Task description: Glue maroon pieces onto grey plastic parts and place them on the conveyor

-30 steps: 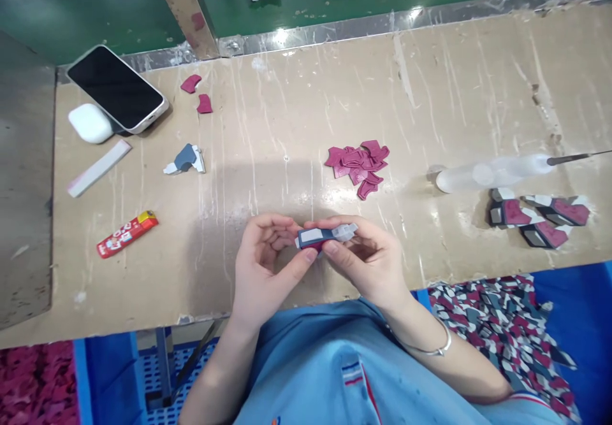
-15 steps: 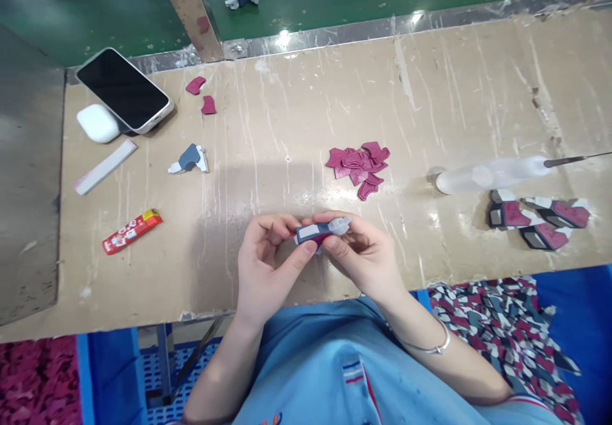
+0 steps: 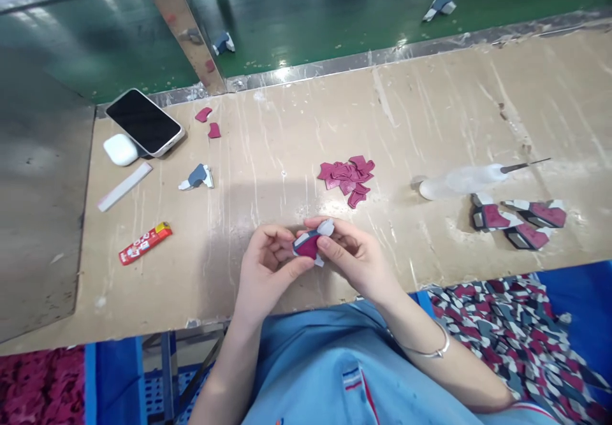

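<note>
Between my two hands, over the near part of the table, is a small plastic part [image 3: 306, 244] in dark blue and light grey with a maroon piece on its face. My left hand [image 3: 270, 266] pinches its left end between thumb and fingers. The thumb and fingers of my right hand [image 3: 354, 253] grip its right end, by the pale grey tip. Beyond my hands lies a loose pile of maroon pieces [image 3: 347, 178]. A blue-and-grey part without maroon [image 3: 197, 176] rests to the left.
A clear needle-tipped bottle [image 3: 461, 181] lies at right, beside several parts with maroon faces [image 3: 528, 237]. At left are a phone [image 3: 144, 122], a white case [image 3: 120, 150], a pale strip [image 3: 125, 187] and a red packet [image 3: 145, 243]. Filled blue bins [image 3: 581, 291] flank me below the edge.
The held part has turned so its maroon face shows more toward me. The view has shifted slightly, and parts on the green surface behind have moved left.
</note>
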A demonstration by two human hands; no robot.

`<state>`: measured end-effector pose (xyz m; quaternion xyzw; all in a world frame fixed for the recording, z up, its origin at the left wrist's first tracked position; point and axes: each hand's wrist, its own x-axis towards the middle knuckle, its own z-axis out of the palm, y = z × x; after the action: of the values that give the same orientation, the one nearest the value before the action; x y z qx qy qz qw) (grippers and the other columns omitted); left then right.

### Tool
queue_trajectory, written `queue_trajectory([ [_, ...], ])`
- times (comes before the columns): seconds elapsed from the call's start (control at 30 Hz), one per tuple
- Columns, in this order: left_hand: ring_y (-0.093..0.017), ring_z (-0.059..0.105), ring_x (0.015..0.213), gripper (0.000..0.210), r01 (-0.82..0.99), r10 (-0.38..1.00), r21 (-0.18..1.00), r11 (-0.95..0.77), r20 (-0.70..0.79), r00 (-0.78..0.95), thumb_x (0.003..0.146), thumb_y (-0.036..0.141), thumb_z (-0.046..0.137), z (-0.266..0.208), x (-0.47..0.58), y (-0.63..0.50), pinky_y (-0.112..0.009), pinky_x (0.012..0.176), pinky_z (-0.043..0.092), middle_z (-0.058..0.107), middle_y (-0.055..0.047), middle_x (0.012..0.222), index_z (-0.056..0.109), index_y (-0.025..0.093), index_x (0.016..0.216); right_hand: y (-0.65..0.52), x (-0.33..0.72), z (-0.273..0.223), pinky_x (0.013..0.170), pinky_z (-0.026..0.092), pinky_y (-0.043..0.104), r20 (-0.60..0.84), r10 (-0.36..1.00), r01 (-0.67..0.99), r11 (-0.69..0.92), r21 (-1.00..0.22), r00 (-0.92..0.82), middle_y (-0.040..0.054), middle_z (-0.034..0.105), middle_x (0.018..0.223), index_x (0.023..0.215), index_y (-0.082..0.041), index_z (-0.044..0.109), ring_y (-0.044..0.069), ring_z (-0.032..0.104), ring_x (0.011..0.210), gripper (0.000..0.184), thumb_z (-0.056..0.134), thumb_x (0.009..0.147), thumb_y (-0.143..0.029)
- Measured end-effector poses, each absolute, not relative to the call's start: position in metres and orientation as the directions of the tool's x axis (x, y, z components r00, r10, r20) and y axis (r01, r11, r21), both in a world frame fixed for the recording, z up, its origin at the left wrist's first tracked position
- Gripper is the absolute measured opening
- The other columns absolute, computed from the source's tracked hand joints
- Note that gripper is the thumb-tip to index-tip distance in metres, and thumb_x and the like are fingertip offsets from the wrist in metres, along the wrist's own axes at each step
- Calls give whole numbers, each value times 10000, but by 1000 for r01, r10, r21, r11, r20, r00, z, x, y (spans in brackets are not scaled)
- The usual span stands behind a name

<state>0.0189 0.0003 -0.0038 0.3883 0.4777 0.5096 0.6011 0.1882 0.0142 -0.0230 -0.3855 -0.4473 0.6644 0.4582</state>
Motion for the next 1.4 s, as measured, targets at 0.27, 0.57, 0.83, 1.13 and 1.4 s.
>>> queue_trajectory([
  [0.27, -209, 804, 949, 475, -209, 969, 946, 248, -241, 56, 709, 334, 1036, -6, 15, -7, -278, 833, 657, 801, -64, 1015, 670, 211, 986, 15, 191, -21, 708, 653, 285, -186, 928, -309, -289, -906, -322, 17, 770, 789, 1086, -227, 812, 172, 757, 749, 465, 826, 910, -657],
  [0.57, -116, 702, 772, 366, -196, 912, 908, 371, -317, 260, 849, 360, 921, 2, 8, 1, -209, 745, 607, 722, -5, 882, 596, 210, 925, 23, 196, -9, 831, 619, 352, -227, 900, -99, -282, -954, -371, 79, 769, 1029, 1102, -237, 857, 222, 719, 927, 606, 724, 909, -795],
  [0.83, -103, 679, 712, 464, -102, 795, 839, 534, -458, 398, 744, 217, 912, 9, 6, 10, -201, 665, 580, 639, 39, 860, 513, 231, 979, 33, 204, -9, 769, 568, 321, -138, 813, -41, -195, -980, -566, 45, 690, 914, 1070, -242, 865, 207, 662, 878, 445, 689, 1017, -647],
  [1.13, -58, 574, 629, 447, -144, 796, 842, 519, -415, 440, 741, 169, 874, 13, 9, 16, -141, 582, 508, 572, 71, 784, 460, 231, 898, 33, 202, -8, 727, 549, 295, -148, 810, -106, -251, -962, -568, 35, 675, 924, 1077, -220, 860, 179, 640, 840, 420, 735, 1003, -614],
  [1.4, -56, 545, 588, 401, -87, 798, 856, 510, -434, 418, 691, 125, 802, 19, 13, 17, -136, 536, 484, 545, 92, 705, 434, 230, 812, 33, 200, -8, 674, 495, 286, -156, 817, -146, -281, -949, -556, 0, 601, 817, 979, -213, 865, 145, 566, 757, 378, 817, 946, -587],
])
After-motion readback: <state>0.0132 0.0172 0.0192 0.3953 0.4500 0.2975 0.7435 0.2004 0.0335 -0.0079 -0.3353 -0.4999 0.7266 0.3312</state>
